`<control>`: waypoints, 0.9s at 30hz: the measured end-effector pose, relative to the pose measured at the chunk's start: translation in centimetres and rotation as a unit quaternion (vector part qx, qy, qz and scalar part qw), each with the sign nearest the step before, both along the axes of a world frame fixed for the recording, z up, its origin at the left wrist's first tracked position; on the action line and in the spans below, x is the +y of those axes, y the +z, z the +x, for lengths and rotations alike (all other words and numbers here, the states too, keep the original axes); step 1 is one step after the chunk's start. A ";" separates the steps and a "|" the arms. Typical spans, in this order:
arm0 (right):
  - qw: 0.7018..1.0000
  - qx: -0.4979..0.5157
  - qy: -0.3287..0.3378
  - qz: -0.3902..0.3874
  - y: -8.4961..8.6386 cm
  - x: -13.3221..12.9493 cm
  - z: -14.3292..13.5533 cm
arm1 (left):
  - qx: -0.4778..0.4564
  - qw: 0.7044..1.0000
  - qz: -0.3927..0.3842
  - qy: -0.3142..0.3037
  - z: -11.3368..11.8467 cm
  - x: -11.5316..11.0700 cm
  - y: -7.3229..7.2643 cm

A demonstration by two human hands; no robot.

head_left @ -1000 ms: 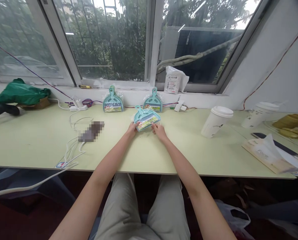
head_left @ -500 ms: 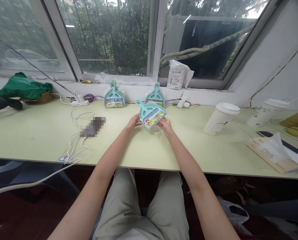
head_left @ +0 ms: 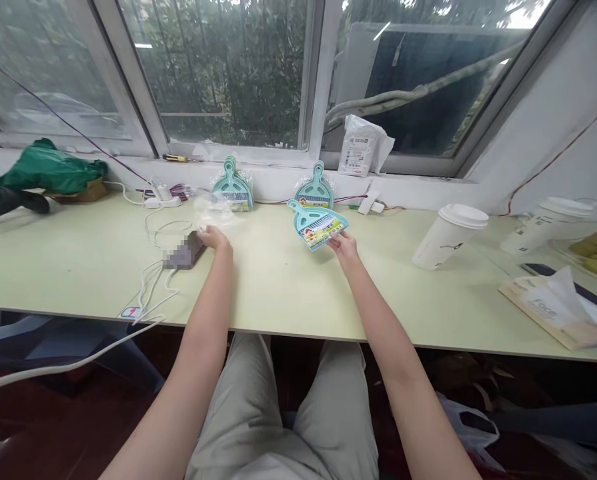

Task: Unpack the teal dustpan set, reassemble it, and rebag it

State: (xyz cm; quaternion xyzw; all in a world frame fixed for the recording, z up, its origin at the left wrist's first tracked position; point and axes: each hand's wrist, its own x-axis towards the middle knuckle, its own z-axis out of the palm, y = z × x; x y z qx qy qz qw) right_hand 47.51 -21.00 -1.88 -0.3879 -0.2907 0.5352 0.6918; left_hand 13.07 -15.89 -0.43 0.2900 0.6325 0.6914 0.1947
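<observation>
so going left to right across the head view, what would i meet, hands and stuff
green bag, power strip, left hand, held dustpan, nearer cup, tissue pack

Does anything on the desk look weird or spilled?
Yes: the dark thing by the left hand is partly hidden by square blocks, so I can't tell what it is. A white cord trails untidily off the desk. I see no spill, and the dustpan in the right hand looks whole.
</observation>
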 end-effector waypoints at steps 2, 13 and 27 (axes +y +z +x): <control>1.000 0.011 -0.013 -0.011 -0.4 0.2 0.1 | 0.016 0.988 -0.029 0.153 -1.0 -0.5 0.1; 1.000 -0.016 0.012 -0.021 -1.0 0.2 -1.4 | 0.100 0.966 0.153 -0.181 7.4 -2.4 0.5; 1.000 -0.013 0.019 -0.003 -0.7 -0.1 -1.9 | 0.008 0.911 0.002 -0.412 13.1 -2.7 -2.7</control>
